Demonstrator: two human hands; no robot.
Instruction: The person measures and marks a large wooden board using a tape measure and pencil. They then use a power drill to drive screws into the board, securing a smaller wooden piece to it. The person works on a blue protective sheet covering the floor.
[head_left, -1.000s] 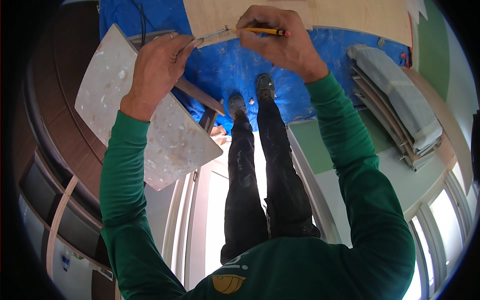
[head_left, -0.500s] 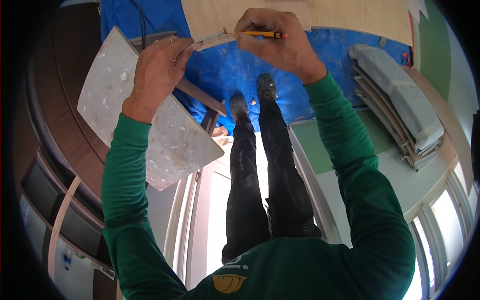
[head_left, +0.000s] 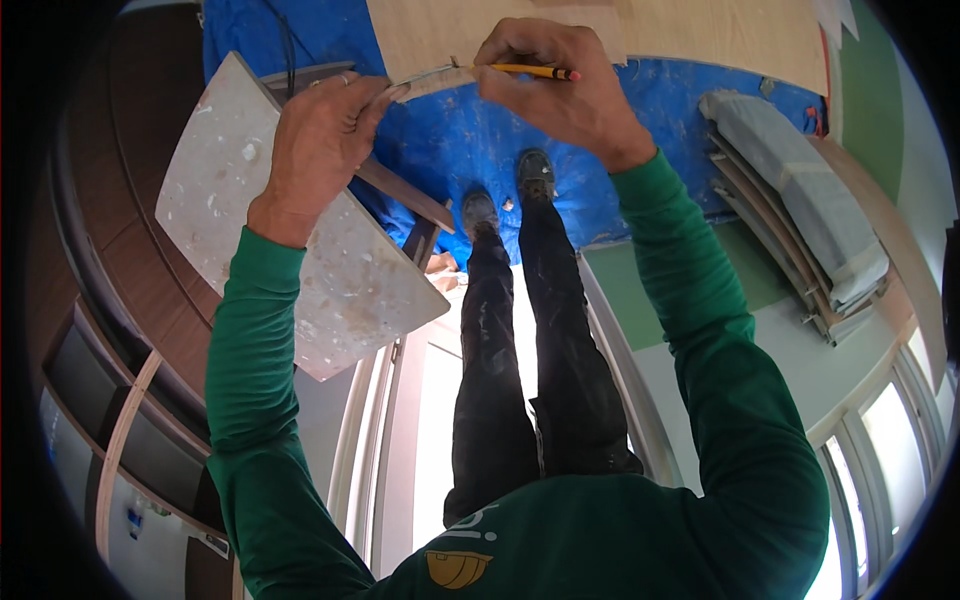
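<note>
My right hand [head_left: 570, 100] is closed round a yellow pencil [head_left: 535, 70]. The pencil's red eraser end points right, and its tip is hidden by my fingers. With fingers pressed together, my left hand [head_left: 325, 150] pinches one end of a thin pale strip [head_left: 428, 73] whose kind I cannot make out. This strip runs along the near edge of a light wood panel [head_left: 435, 30] toward my right fingers. A small dark bit sits at its right end, beside the pencil hand.
On the left, below my left forearm, is a stained pale board [head_left: 250, 190] on wooden supports [head_left: 400, 195]. Blue sheeting [head_left: 430, 130] covers the floor under my shoes [head_left: 535, 170]. Long panels with a grey plastic cover [head_left: 800, 190] are stacked at right. Dark brown panelling [head_left: 130, 200] lines the left.
Both hands and the panel edge sit very slightly further right in the picture. The grips on the pencil and strip look the same.
</note>
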